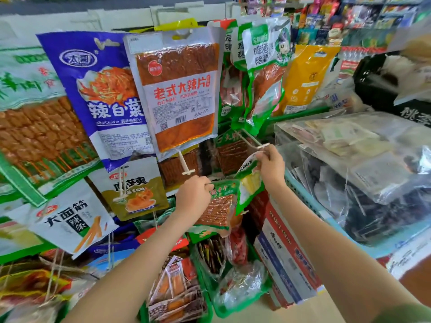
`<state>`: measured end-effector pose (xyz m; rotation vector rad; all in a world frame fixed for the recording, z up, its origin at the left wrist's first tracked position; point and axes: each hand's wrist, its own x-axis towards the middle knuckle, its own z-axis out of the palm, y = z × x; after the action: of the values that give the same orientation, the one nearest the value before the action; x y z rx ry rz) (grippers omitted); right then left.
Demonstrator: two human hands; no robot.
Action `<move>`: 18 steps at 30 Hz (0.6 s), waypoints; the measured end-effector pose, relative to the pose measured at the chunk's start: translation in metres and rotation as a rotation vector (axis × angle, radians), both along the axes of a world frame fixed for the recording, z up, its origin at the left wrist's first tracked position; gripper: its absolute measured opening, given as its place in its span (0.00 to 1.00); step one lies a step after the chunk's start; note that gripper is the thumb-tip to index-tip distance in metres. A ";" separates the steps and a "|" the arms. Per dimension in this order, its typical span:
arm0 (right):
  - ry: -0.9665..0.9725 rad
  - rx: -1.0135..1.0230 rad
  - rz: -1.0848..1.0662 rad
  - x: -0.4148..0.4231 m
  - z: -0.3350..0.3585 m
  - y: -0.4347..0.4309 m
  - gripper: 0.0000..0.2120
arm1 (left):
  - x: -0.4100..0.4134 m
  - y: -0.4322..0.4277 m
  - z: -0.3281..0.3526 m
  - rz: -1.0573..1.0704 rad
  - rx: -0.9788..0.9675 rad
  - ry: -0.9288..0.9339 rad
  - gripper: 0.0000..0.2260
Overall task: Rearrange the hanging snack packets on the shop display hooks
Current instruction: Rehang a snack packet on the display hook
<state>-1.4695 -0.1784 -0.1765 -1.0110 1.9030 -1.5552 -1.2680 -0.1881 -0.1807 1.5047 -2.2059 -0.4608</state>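
Observation:
My left hand (192, 194) grips the top of a green-edged packet of orange-brown strips (218, 209), just below a bare white display hook (185, 165). My right hand (270, 167) pinches the top corner of a green and white packet with a yellow window (248, 183), held right beneath the tip of another white hook (253, 142). Both packets hang down from my fingers, side by side and overlapping. Above them hang a large clear packet of red spicy strips (179, 89) and a blue cabbage packet (102, 89).
Green duck-leg packets (263, 73) and a yellow packet (305, 78) hang at upper right. A clear plastic cover over goods (349, 155) lies to the right. Green baskets of snacks (233, 290) and a tilted carton (286, 252) stand below. More packets (70, 224) hang at left.

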 end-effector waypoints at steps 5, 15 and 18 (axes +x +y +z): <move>0.150 0.022 0.065 0.017 -0.005 0.021 0.03 | 0.006 -0.001 -0.003 -0.197 0.030 0.028 0.09; 0.473 0.075 0.334 0.040 0.001 0.035 0.04 | -0.009 0.013 -0.004 -0.389 -0.258 -0.126 0.08; 0.366 0.155 0.451 0.036 0.002 0.036 0.02 | -0.017 0.013 -0.002 -0.311 -0.148 -0.251 0.11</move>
<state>-1.4332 -0.1424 -0.1749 -1.6037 1.8128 -1.0025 -1.2847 -0.1750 -0.1824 1.2019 -2.6225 -0.2030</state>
